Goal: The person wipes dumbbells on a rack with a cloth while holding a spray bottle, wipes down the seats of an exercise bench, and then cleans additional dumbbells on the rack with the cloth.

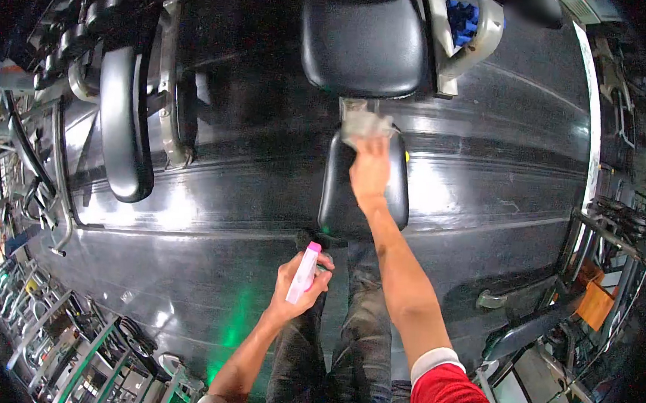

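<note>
My left hand (302,279) is closed around a spray bottle (303,275) with a pale body and a pink top. It is held low, in front of my legs. Stretched forward, my right hand (370,167) grips a light-coloured cloth (365,127), slightly blurred. The cloth lies at the far end of a small black padded seat (360,204), against its upper edge. Just beyond is a larger black pad (364,43), joined by a metal post (354,105) that the cloth partly covers.
A long padded bench (122,124) stands at the left, near a dumbbell rack (89,17). A pale metal frame (472,51) rises beside the larger pad. More gym equipment (80,357) fills the lower left. An orange box (595,304) sits at the right.
</note>
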